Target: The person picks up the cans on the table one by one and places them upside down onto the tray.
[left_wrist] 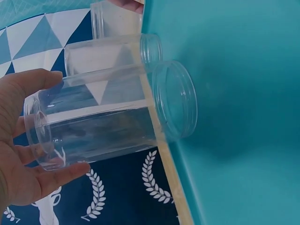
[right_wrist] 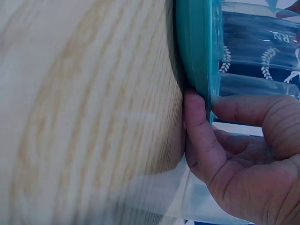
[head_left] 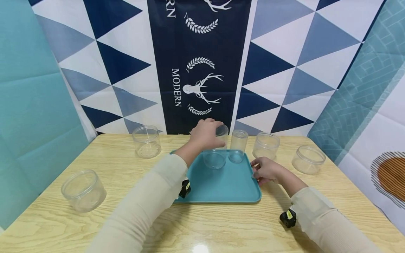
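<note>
My left hand (head_left: pixel 205 135) holds a tall clear plastic jar (head_left: pixel 215 160) by its upper end, thumb on one side and fingers spread round the other. In the left wrist view the jar's ringed end (left_wrist: pixel 187 101) meets the teal tray (head_left: pixel 224 186). Beside it on the tray stands a narrower clear jar (head_left: pixel 238 142), untouched. My right hand (head_left: pixel 267 169) pinches the tray's right edge, and the right wrist view shows thumb and a finger (right_wrist: pixel 199 122) on either side of the rim.
Short, wide clear jars stand on the wooden table (head_left: pixel 221 228): one at the back left (head_left: pixel 147 142), one at the front left (head_left: pixel 84 191), one behind my right hand (head_left: pixel 266 146) and one at the far right (head_left: pixel 308 160). A patterned cloth (head_left: pixel 126 70) hangs along the back edge.
</note>
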### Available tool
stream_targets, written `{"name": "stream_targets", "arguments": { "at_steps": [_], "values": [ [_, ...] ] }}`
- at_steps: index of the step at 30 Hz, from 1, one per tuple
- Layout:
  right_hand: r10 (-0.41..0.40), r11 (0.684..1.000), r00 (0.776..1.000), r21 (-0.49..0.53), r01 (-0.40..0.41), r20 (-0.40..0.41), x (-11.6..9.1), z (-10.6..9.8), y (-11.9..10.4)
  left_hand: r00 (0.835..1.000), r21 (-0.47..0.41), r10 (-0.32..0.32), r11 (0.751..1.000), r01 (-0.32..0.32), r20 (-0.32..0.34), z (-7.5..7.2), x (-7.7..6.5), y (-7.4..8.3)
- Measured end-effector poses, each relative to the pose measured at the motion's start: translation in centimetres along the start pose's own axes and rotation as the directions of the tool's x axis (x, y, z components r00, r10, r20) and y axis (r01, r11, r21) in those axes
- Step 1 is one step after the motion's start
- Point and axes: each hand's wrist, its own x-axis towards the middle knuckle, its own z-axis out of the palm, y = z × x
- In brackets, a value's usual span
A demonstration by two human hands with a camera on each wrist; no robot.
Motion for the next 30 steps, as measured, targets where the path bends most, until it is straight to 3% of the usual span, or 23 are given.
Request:
{"name": "stream_targets", "arguments": {
  "at_steps": [17,30],
  "values": [
    [-0.031,0.999,1.000,0.036,0.031,-0.005,-0.20,0.06,0.07,0.999,-0.040,-0.004,0.999,0.002,-0.051,0.81,-0.13,-0.42],
    [-0.036,0.999,0.999,0.013,0.036,-0.035,-0.29,0.23,0.30,0.999,-0.073,0.010,0.997,-0.013,-0.032,0.71,-0.41,-0.74]
  ]
}}
